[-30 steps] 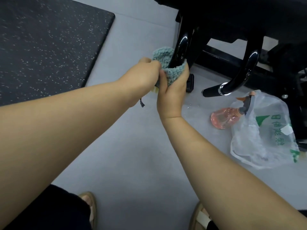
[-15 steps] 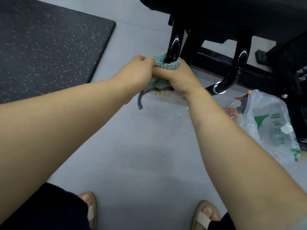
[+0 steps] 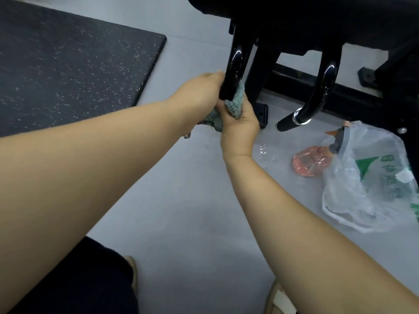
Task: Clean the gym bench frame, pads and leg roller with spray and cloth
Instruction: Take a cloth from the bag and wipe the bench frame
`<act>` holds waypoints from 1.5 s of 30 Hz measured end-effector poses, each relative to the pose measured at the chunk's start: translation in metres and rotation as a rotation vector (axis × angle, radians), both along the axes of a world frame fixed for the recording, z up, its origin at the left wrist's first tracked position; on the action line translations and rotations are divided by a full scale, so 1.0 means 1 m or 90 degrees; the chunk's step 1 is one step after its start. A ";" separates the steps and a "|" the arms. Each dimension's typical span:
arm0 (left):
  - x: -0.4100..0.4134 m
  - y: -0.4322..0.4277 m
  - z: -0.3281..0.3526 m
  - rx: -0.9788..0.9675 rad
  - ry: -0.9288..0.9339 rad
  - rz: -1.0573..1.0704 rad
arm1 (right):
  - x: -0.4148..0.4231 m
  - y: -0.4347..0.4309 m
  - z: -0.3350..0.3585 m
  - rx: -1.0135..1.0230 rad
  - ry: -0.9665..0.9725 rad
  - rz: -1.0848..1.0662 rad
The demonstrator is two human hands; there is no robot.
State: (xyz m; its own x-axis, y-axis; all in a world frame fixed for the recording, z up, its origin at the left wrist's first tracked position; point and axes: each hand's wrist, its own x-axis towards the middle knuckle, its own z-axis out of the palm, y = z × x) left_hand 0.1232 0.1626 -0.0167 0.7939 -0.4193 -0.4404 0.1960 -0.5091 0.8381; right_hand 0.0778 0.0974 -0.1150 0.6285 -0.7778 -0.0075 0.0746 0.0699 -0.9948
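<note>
Cloth [image 3: 235,99] (one, teal) wraps the leftward frame tube [image 3: 234,64] of two curved black ones; left hand [image 3: 199,91] and right hand [image 3: 240,125] both clench their fingers on it; one pink spray bottle [image 3: 310,160] lies on the floor [image 3: 181,200] touching one plastic bag [image 3: 374,189].

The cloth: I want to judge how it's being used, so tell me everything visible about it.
The cloth is teal, fluffy, terry-like, bunched round the lower part of a glossy black frame tube. The left hand grips it from the left and the right hand from below, hiding much of it. A darker-edged corner hangs loose beneath the hands.
</note>
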 end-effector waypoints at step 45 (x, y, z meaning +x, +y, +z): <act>0.022 0.006 -0.037 -0.016 -0.138 -0.102 | 0.052 -0.038 -0.014 0.437 -0.009 0.218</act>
State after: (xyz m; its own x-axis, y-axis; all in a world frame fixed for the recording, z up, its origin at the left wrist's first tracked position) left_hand 0.1453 0.1691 -0.0538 0.7914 -0.5553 -0.2556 -0.0699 -0.4975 0.8646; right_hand 0.1296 0.0591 -0.1289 0.8375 -0.3635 -0.4080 -0.0496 0.6930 -0.7192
